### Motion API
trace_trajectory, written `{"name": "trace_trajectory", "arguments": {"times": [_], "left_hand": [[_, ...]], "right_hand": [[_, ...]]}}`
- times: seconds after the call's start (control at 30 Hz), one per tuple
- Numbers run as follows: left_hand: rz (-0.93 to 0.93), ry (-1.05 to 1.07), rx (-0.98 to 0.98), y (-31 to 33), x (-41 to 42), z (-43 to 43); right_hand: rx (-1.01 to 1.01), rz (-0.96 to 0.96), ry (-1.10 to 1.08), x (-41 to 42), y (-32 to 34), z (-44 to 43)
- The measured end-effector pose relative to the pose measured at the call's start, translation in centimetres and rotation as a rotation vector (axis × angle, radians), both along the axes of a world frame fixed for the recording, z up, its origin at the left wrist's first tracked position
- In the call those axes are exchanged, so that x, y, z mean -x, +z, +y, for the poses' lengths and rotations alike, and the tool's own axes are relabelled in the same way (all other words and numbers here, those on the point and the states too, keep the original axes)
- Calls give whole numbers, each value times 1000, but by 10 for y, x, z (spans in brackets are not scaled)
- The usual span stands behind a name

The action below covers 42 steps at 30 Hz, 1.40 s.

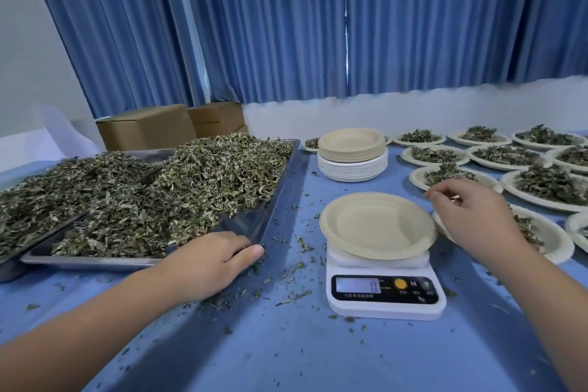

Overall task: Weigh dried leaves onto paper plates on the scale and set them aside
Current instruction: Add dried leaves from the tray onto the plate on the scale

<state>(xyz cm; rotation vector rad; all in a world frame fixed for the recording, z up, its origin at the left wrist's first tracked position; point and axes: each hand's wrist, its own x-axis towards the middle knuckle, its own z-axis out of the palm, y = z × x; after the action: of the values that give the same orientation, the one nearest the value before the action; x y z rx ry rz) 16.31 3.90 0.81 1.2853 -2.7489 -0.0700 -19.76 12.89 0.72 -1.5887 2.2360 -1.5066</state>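
A white digital scale [385, 299] stands on the blue table and its display reads 0. An empty beige paper plate [375, 226] sits on it. To the left, a metal tray [248, 223] is heaped with dried leaves [197, 181]. My left hand [210, 261] rests on the tray's near right corner, fingers over the rim and thumb along the edge. My right hand [471, 216] hovers right of the scale over a filled plate [547, 239], fingers loosely curled and holding nothing I can see.
A stack of empty paper plates [351, 153] stands behind the scale. Several plates of leaves [509, 156] cover the right side. A second tray of leaves [47, 194] lies far left. Cardboard boxes [149, 127] sit by the blue curtain. Leaf crumbs litter the tablecloth [286, 344].
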Motion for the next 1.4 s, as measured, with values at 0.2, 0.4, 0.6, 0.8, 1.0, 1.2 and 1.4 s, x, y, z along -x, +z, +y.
{"name": "trace_trajectory", "arguments": {"times": [0.2, 0.4, 0.6, 0.8, 1.0, 1.2, 1.4], "left_hand": [[113, 19, -57, 5, 1, -1], [310, 141, -275, 11, 0, -18], [443, 199, -346, 24, 12, -30], [687, 67, -262, 61, 72, -25], [801, -89, -229, 66, 152, -8], [649, -93, -237, 40, 197, 2], [364, -269, -270, 27, 199, 13]], "right_hand": [[-7, -12, -6, 1, -1, 0], [-5, 7, -11, -1, -2, -3], [10, -3, -5, 0, -2, -4], [-7, 16, -14, -1, -2, -4], [4, 10, -7, 0, -3, -3], [39, -6, 7, 1, -3, -4], [57, 10, 36, 3, -2, -4]]}}
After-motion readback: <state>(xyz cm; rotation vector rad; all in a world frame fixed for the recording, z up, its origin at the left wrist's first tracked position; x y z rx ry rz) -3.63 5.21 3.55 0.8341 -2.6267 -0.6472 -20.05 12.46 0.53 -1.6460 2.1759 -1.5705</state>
